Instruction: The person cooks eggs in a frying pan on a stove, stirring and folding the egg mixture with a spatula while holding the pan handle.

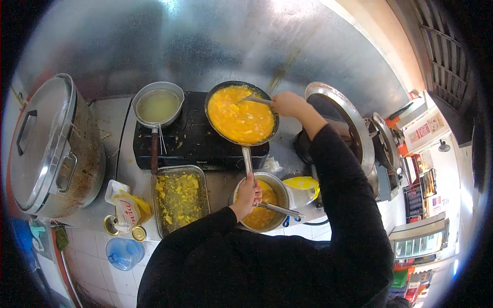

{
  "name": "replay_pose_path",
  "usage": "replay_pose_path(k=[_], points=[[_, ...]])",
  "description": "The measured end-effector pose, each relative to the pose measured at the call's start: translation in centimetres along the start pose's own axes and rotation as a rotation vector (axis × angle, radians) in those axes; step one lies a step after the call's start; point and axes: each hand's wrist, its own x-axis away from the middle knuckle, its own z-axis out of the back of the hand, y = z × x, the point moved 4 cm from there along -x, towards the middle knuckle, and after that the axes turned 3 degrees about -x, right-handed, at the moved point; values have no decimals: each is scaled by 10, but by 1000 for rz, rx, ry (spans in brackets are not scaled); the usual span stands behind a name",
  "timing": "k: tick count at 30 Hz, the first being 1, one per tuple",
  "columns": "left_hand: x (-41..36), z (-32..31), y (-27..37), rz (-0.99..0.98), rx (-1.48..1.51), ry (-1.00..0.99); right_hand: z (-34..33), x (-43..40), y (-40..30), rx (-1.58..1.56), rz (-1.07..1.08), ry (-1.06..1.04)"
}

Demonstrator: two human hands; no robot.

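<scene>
My left hand (pixel 246 195) grips the metal handle of a dark frying pan (pixel 274 129) over the right side of a black Rinnai gas stove (pixel 181 159). Yellow-orange beaten egg (pixel 240 117), partly set in lumps, fills the pan. In my right hand (pixel 289 104) is the grey handle of a spatula (pixel 257 100), its blade dipped in the egg. Below the pan handle stands a metal pot (pixel 283 188) of orange egg mixture, partly hidden by my left hand and forearm. A metal-handled utensil (pixel 279 210) rests in that pot.
Left of the pan, a saucepan (pixel 135 104) of pale liquid holds a strainer. A mesh tray (pixel 206 192) with yellow egg bits sits near an oil pouch (pixel 133 210). A big lidded pot (pixel 86 169) stands far left, a large wok (pixel 368 142) at right. A blue water bottle (pixel 125 254) is below.
</scene>
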Motion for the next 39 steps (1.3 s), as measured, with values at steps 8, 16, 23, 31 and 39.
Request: replay_pose_path(k=[8, 16, 23, 31, 39], points=[[-2, -4, -2, -72, -12, 6, 91, 96, -44, 335, -55, -198], [-3, -6, -4, -57, 11, -9, 37, 113, -52, 299, -12, -77], [1, -11, -1, -58, 5, -26, -7, 89, -29, 236, -127, 8], [-3, -6, -2, -41, 35, -7, -48, 52, -12, 159, -162, 79], [-3, -6, -2, 12, 29, -28, -64, 9, -19, 95, -146, 163]])
